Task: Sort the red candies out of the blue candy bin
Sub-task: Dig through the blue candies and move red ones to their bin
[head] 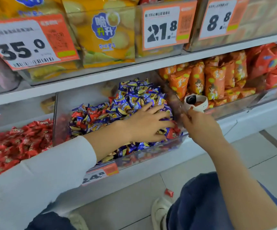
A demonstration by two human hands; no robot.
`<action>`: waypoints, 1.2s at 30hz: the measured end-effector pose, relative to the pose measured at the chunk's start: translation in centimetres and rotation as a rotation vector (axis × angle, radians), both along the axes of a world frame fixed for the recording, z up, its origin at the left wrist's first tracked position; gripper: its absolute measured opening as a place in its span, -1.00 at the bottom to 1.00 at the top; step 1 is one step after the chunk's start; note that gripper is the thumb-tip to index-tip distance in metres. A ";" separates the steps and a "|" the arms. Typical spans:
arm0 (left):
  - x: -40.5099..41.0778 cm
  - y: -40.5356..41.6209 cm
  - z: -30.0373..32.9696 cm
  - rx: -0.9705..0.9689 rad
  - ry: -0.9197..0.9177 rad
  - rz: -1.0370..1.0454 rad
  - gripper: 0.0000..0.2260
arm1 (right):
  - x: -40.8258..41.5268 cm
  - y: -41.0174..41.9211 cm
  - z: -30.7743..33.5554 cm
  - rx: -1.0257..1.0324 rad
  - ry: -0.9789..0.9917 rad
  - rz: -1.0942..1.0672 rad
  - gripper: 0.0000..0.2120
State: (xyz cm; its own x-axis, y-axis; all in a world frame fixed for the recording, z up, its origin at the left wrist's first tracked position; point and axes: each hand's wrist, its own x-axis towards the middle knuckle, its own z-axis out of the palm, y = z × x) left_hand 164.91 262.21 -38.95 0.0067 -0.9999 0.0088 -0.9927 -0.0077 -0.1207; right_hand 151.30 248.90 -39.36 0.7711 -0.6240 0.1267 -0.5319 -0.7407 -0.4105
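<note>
The clear blue candy bin (151, 151) on the lower shelf is heaped with blue-wrapped candies (139, 95). Red candies (93, 116) lie mixed in at its left, and one red candy (174, 132) sits at the front right corner. My left hand (147, 125) lies palm down on the heap with its fingers spread, fingertips beside that red candy. My right hand (200, 128) is at the bin's right wall, fingers pinched at the strap of a white watch (195, 102).
A bin of red candies (13, 146) stands to the left. Orange snack packs (214, 80) fill the bin to the right. Yellow bags (104, 37) and price tags (161, 25) sit on the shelf above. A red candy (169, 193) lies on the floor by my shoe (159, 211).
</note>
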 end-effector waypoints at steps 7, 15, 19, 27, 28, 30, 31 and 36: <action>4.5 3.8 0.8 0.011 -0.137 0.404 -0.55 | -0.1 -0.4 0.0 -0.049 0.037 0.077 -0.77; 10.8 11.5 2.2 0.006 0.161 0.641 -0.70 | 0.1 -0.3 -0.3 -0.131 0.048 0.096 -0.78; 5.2 7.9 3.1 -0.149 0.206 0.344 -0.67 | 0.2 -0.6 -0.5 -0.205 0.120 0.098 -0.70; -1.2 -2.0 0.7 0.087 -0.107 -0.156 -0.55 | -0.1 -0.3 -0.4 -0.143 0.020 0.095 -0.71; -1.1 -2.4 0.5 0.112 -0.142 -0.167 -0.56 | -0.1 -0.3 -0.5 -0.154 0.022 0.105 -0.70; -1.0 -3.0 -0.2 0.186 -0.233 -0.128 -0.54 | -0.1 -0.4 -0.6 -0.152 0.018 0.103 -0.70; -1.1 -3.3 -0.5 0.234 -0.282 -0.078 -0.52 | -0.1 -0.5 -0.5 -0.157 0.022 0.102 -0.70; -1.8 -4.4 -0.3 0.276 -0.382 0.289 -0.57 | -0.4 -0.2 -0.2 -0.195 0.046 0.097 -0.67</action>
State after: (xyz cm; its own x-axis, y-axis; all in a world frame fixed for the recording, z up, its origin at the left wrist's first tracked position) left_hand 163.13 257.85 -39.26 0.3287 -0.9234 -0.1982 -0.8400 -0.1900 -0.5083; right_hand 150.89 248.67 -39.54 0.8341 -0.5136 0.2012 -0.4689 -0.8523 -0.2316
